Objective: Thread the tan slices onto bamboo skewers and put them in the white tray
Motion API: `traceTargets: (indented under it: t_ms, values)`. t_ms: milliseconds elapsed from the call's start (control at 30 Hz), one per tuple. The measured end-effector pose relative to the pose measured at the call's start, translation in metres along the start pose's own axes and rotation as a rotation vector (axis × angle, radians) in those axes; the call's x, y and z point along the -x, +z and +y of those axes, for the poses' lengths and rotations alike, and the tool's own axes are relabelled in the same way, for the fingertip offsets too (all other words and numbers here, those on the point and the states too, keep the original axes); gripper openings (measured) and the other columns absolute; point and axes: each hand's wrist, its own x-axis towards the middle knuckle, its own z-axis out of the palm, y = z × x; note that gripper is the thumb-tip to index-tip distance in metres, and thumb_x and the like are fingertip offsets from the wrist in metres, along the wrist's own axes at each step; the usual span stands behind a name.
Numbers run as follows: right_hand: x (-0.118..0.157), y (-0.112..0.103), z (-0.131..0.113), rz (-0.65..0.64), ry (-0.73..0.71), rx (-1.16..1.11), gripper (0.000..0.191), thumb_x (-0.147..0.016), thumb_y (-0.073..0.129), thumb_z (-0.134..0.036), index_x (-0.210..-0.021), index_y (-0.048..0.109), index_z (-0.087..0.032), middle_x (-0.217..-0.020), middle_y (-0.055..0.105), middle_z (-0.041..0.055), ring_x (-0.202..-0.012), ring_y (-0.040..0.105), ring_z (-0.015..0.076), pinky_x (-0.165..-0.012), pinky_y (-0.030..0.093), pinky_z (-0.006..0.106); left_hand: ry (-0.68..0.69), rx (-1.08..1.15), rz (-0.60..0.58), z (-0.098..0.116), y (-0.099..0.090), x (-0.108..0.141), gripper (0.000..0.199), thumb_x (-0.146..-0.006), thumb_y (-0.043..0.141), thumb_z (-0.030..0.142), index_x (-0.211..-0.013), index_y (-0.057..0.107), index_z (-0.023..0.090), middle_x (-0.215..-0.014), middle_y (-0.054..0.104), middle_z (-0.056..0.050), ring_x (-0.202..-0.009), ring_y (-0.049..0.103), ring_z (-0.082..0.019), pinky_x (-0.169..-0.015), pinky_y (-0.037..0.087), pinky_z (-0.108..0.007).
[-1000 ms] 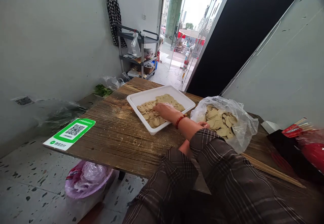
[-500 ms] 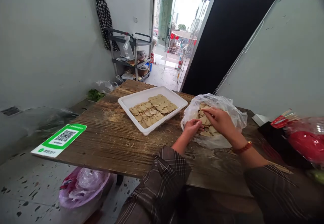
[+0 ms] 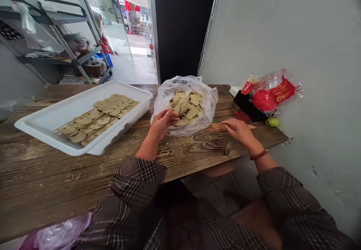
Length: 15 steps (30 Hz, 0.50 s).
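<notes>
My left hand (image 3: 162, 122) is at the near left rim of a clear plastic bag (image 3: 208, 103), fingers curled together against the thin beige slices (image 3: 187, 105) heaped inside. A slice shows at the fingertips; whether it is gripped is hard to see. To the right of the bag, my right hand (image 3: 238, 130) pinches at the bamboo skewers (image 3: 216, 128) lying on the wooden table. Left of the bag, a white plastic tray (image 3: 50, 139) holds slices threaded on skewers (image 3: 98, 118) in overlapping rows.
At the table's right end are a black box (image 3: 244, 105), red-handled scissors (image 3: 242, 116), a red packet (image 3: 283, 91) and a green fruit (image 3: 272, 121). A grey cart (image 3: 60, 18) stands by the glass door. Below the front edge is a purple bag (image 3: 60, 235).
My right hand has left the slices and moved right, down to the skewers. My left hand stays by the bag's near left side. The view has turned right.
</notes>
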Motion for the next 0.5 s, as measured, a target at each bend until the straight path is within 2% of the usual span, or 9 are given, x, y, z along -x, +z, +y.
traceTargets:
  t_ms: [133, 267, 500]
  values:
    - [0.016, 0.011, -0.002, -0.120, -0.057, -0.032, 0.025, -0.094, 0.051, -0.024, -0.104, 0.073, -0.020, -0.102, 0.073, 0.0087, -0.094, 0.067, 0.0217, -0.082, 0.049, 0.033, 0.003, -0.026, 0.011, 0.001, -0.001, 0.000, 0.044, -0.076, 0.074, 0.043, -0.104, 0.062, 0.012, -0.086, 0.073, -0.008, -0.071, 0.070, -0.015, -0.066, 0.056, -0.027]
    - [0.022, 0.021, -0.006, -0.164, -0.126, -0.079, 0.022, -0.092, 0.052, -0.022, -0.104, 0.071, -0.020, -0.106, 0.071, 0.0093, -0.099, 0.064, 0.0217, -0.086, 0.048, 0.034, 0.001, -0.028, 0.008, -0.002, -0.003, -0.001, 0.046, -0.074, 0.075, 0.045, -0.104, 0.062, 0.012, -0.084, 0.073, -0.007, -0.069, 0.070, -0.015, -0.065, 0.055, -0.027]
    - [0.001, 0.041, -0.003, -0.295, -0.179, -0.011, 0.013, -0.087, 0.052, -0.017, -0.082, 0.063, -0.021, -0.086, 0.065, 0.0056, -0.082, 0.059, 0.0200, -0.073, 0.044, 0.031, -0.016, -0.032, 0.031, -0.012, -0.007, 0.001, 0.047, -0.072, 0.077, 0.047, -0.100, 0.062, 0.012, -0.083, 0.073, -0.008, -0.066, 0.069, -0.014, -0.061, 0.054, -0.025]
